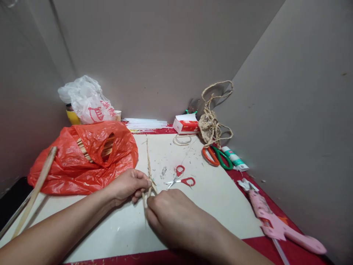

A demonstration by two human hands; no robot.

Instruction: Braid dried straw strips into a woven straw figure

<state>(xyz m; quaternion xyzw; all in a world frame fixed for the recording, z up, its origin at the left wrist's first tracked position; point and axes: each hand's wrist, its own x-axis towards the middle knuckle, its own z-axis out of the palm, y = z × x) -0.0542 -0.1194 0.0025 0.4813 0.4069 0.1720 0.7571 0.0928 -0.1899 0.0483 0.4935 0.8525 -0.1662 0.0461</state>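
A thin straw-coloured braid (148, 158) of flat plant-fibre strips runs up the white board from between my hands. My left hand (129, 186) is closed, pinching its lower part between thumb and index finger. Close beside it on the right, my right hand (171, 213) is closed, knuckles up, at the loose strips (143, 204) below the braid. Its fingertips are hidden, but a strip passes into its grip. Small scissors with red handles (180, 178) lie partly open on the board, just beyond my right hand.
A red plastic bag (68, 173) with wooden strips stands left, a long wooden strip (34, 198) before it. Along the back are a white bag (88, 99), white sticks (146, 124), a red box (186, 125) and rope (209, 125). Larger scissors (220, 158) and a pink glue gun (275, 224) lie right.
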